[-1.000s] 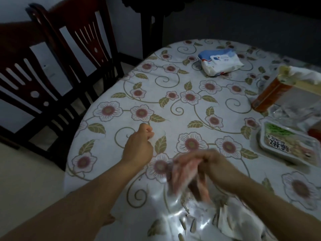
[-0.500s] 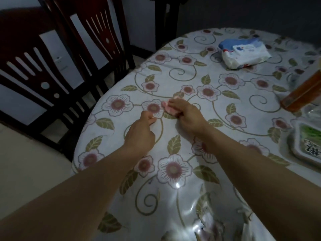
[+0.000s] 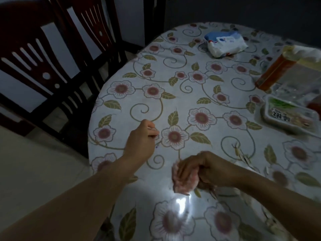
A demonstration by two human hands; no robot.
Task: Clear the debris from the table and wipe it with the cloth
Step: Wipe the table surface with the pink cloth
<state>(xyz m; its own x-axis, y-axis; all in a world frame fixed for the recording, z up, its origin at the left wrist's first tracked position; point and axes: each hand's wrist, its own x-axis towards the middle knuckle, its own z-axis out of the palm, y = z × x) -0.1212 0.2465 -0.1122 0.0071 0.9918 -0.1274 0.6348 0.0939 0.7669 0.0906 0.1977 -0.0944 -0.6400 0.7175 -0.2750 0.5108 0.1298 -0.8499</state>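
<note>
I see a round bench (image 3: pixel 191 94) under a flowered cover, wipes pack (image 3: pixel 225 43) well beyond my grips, orange box (image 3: pixel 274 72) and labelled food tray (image 3: pixel 288 117) beyond the right grip (image 3: pixel 206 171), small debris bits (image 3: pixel 243 156) just beside it

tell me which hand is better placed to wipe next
Probably the right hand: it already grips the pink cloth just above the table. The left hand is curled, with no cloth.

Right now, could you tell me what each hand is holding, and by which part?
The right hand grips the bunched pink cloth around its upper middle. The left hand is curled; whether it holds anything cannot be told.
</note>
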